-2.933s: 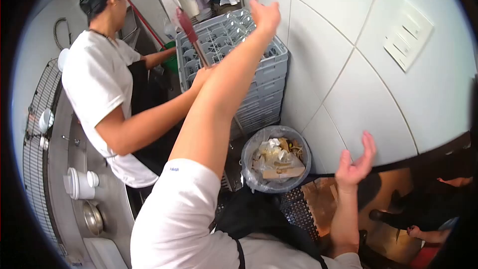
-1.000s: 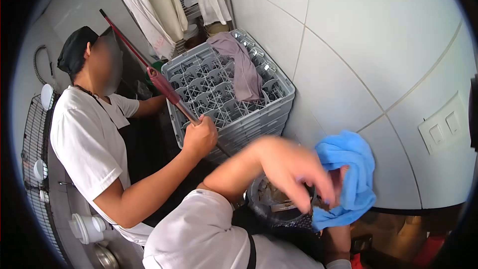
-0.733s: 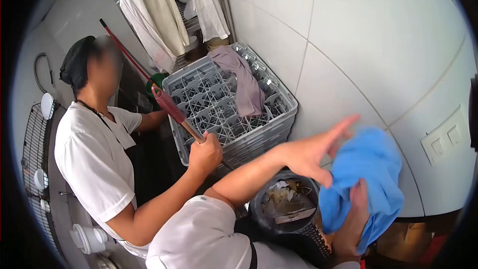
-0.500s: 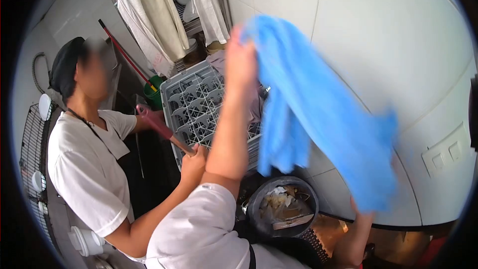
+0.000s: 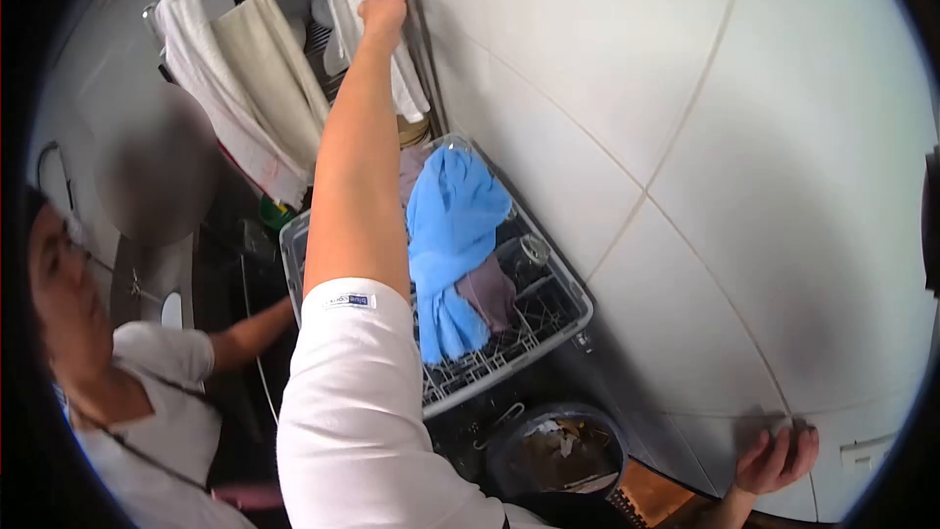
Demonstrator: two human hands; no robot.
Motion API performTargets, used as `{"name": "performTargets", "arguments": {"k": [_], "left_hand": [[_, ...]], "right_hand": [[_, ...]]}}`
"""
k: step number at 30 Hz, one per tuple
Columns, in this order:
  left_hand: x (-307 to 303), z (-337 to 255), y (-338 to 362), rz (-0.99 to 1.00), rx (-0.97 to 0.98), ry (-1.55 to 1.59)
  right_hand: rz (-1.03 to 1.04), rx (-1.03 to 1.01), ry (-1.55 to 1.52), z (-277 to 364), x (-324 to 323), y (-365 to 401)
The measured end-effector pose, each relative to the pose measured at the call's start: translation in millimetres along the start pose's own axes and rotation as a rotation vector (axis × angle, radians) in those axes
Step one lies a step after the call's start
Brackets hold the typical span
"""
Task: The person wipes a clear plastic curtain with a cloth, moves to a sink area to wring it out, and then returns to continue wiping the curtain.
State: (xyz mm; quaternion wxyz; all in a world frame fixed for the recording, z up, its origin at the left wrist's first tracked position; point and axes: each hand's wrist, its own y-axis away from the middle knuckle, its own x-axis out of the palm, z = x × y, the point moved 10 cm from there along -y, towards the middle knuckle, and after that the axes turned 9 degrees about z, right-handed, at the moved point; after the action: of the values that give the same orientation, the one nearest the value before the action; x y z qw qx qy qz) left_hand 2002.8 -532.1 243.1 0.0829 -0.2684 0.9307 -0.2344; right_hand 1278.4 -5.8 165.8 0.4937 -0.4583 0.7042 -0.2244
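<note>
My left hand point(image 5: 385, 16) reaches up to a white towel point(image 5: 405, 78) draped over the rack's rail, its fingers closed at the towel's edge. Low on the right, my right hand point(image 5: 778, 458) rests against the tiled wall point(image 5: 685, 264), fingers apart and slightly bent, holding nothing. A crumpled blue cloth point(image 5: 452, 220) lies in a grey dish rack point(image 5: 519, 372), partly over a mauve cloth point(image 5: 487, 296). A clear glass point(image 5: 534, 250) sits near the dish rack's right side. My forearm hides the left part of the dish rack.
Two more towels, a white one point(image 5: 211, 78) and a cream one point(image 5: 269, 64), hang farther left. A black bin point(image 5: 499, 475) with rubbish stands below the dish rack. Another person in a white shirt point(image 5: 157, 431) stands close on my left, one arm stretched toward the dish rack.
The blue cloth, raised in my left hand before, now lies in the dish rack. My left hand has moved up to the white towel. The other person has shifted lower left.
</note>
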Motion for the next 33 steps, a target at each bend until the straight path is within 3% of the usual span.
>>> {"name": "performTargets", "arguments": {"k": [4, 7, 10, 13, 14, 17, 20, 22, 24, 26, 29, 32, 33], "left_hand": [[-1, -8, -34, -0.11, 0.007, 0.07], [-3, -54, -19, -0.383, 0.338, 0.135], [42, -93, -2, -0.084, 0.239, 0.573], [24, -58, -14, -0.127, -0.053, 0.657], [17, -61, -7, -0.181, -0.063, 0.629], [19, -88, 4, -0.101, -0.048, 0.625], [50, -174, 38, 0.32, 0.402, 0.388], [87, -199, 65, 0.667, 0.309, -0.11], [83, -205, 81, 0.614, 0.328, -0.211], [46, -188, 91, 0.172, 0.471, 0.108], [9, -75, 65, -0.118, -0.006, 0.256], [-19, -25, 43, -0.394, -0.14, 0.129], [-15, -17, 33, -0.395, -0.176, 0.195]], "right_hand": [[0.065, -0.007, 0.045, 1, 1, 6], [-0.036, -0.037, 0.002, 22, -10, -57], [-0.024, -0.032, 0.043, 24, -8, -51], [-0.019, -0.032, 0.04, 21, -8, -48], [-0.011, -0.025, 0.04, 19, -7, -44], [0.035, 0.006, 0.059, 16, -7, -35], [0.046, 0.011, 0.062, 1, 1, -11], [0.06, 0.017, 0.045, -3, 3, 6], [0.058, 0.025, 0.035, -3, 4, 1], [0.061, 0.026, 0.022, -5, 5, 4], [0.063, 0.028, 0.017, -5, 4, 0], [0.072, 0.024, 0.049, 2, 6, -5], [0.069, 0.016, 0.067, 1, 7, -3]]}}
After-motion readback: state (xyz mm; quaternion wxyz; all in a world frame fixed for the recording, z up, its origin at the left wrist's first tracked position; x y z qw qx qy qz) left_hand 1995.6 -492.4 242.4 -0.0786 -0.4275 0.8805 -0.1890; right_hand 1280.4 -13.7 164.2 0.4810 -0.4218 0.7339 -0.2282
